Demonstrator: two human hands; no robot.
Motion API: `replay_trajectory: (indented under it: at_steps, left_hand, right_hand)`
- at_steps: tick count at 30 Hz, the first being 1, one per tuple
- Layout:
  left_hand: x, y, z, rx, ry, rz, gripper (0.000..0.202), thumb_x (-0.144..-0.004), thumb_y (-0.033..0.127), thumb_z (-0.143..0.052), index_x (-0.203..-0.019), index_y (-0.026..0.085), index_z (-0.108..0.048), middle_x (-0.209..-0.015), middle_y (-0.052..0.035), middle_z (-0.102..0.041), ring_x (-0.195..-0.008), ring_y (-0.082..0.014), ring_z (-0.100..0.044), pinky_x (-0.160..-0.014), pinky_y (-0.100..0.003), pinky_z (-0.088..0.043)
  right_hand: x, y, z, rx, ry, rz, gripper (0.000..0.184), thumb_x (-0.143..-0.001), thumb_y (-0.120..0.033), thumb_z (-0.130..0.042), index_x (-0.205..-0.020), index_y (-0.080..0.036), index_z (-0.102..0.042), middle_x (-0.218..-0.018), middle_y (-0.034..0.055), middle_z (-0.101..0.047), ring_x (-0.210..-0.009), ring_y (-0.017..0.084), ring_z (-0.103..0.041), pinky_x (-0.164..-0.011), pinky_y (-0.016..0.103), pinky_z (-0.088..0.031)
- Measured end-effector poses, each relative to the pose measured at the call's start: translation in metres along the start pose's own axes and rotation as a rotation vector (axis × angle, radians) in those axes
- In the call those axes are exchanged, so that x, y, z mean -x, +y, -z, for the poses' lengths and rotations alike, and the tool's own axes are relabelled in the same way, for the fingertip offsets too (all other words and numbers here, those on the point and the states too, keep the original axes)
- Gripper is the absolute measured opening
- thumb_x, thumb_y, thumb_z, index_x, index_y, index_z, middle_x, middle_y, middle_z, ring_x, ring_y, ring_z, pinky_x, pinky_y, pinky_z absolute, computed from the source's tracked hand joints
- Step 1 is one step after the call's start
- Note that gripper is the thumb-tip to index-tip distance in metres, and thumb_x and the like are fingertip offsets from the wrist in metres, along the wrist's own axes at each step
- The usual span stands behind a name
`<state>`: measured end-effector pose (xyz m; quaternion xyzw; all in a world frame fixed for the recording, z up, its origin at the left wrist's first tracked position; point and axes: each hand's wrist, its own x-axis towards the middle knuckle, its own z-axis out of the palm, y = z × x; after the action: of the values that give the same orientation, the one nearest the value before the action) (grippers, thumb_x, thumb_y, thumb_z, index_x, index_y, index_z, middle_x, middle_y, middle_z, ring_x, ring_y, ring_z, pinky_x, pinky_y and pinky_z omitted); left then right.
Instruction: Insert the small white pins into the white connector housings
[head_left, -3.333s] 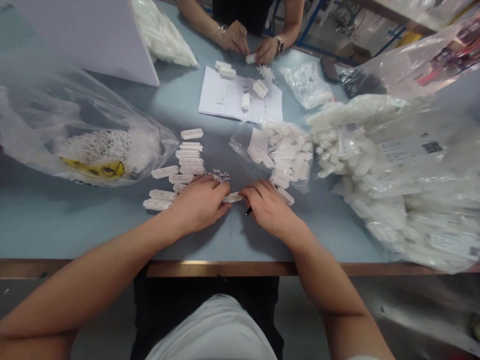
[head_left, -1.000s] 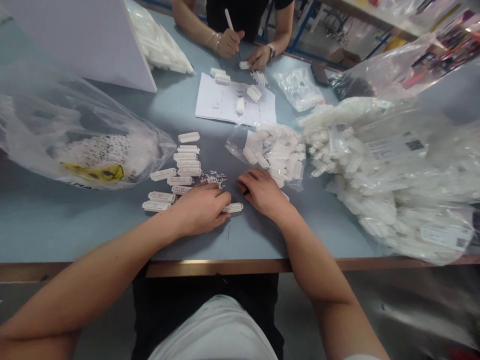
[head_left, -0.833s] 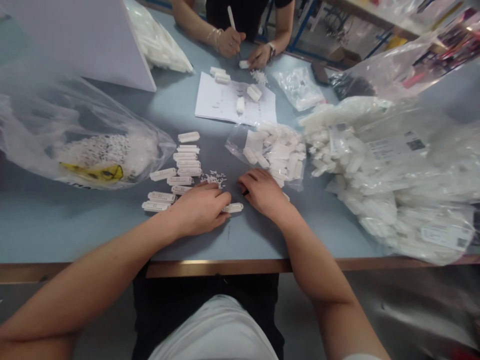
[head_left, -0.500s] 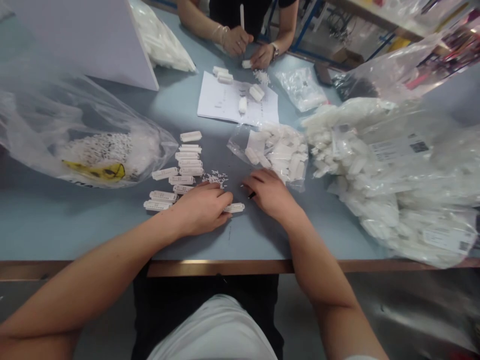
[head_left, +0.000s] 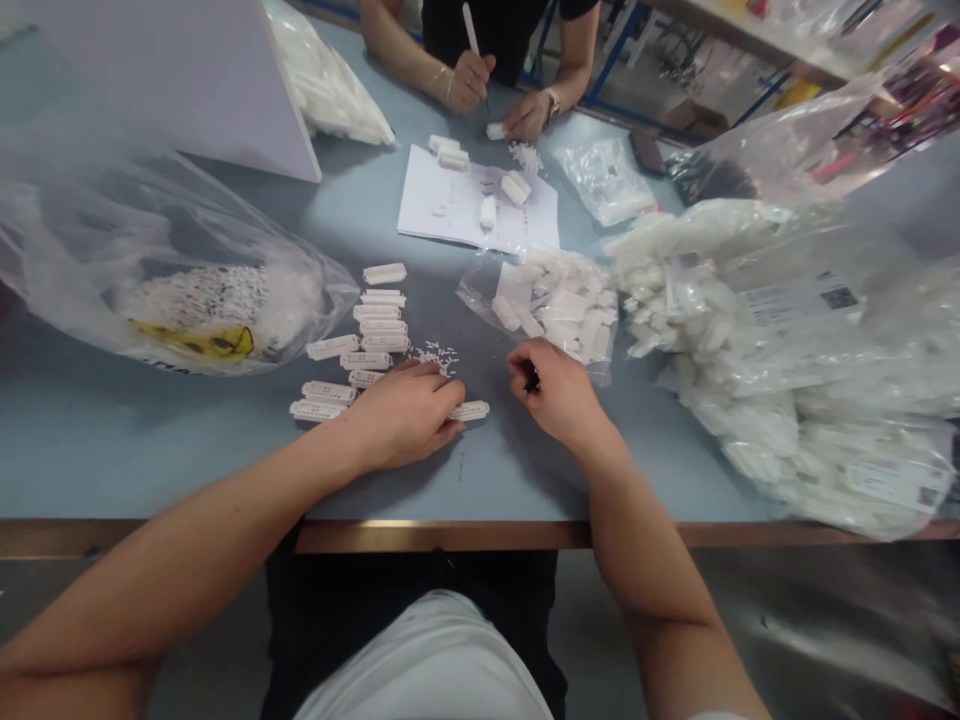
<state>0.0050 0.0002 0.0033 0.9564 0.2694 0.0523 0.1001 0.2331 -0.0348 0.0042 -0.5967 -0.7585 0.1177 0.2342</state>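
left hand (head_left: 405,415) fingers curled, pinning white strip (head_left: 472,410) to the table (head_left: 112,450) | right hand (head_left: 561,398) fisted around dark tool (head_left: 531,380), apart from strip | loose pins (head_left: 435,353), strip rows (head_left: 364,340) behind left hand | parts bag (head_left: 559,305) crowds right hand

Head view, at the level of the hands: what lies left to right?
Clear bag → rows of strips → left hand → strip at its fingertips → right hand gripping black tool → heap of bagged parts.
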Motion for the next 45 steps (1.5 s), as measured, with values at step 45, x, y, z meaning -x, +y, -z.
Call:
replay_trajectory:
  at_steps: [45]
  left_hand:
    - [0.000,0.001,-0.003,-0.011,0.058,0.006,0.020,-0.088,0.034,-0.056,-0.090,0.015,-0.062,-0.080,-0.0084,-0.065,-0.090,-0.0262,-0.061,-0.084,-0.039,-0.047]
  right_hand:
    - [0.015,-0.014,-0.007,0.133,-0.195,0.340,0.028,-0.088,-0.004,-0.044,-0.098,-0.016,-0.067,-0.090,0.0082,-0.066,-0.085,0.020,-0.055,-0.079,0.032,-0.046]
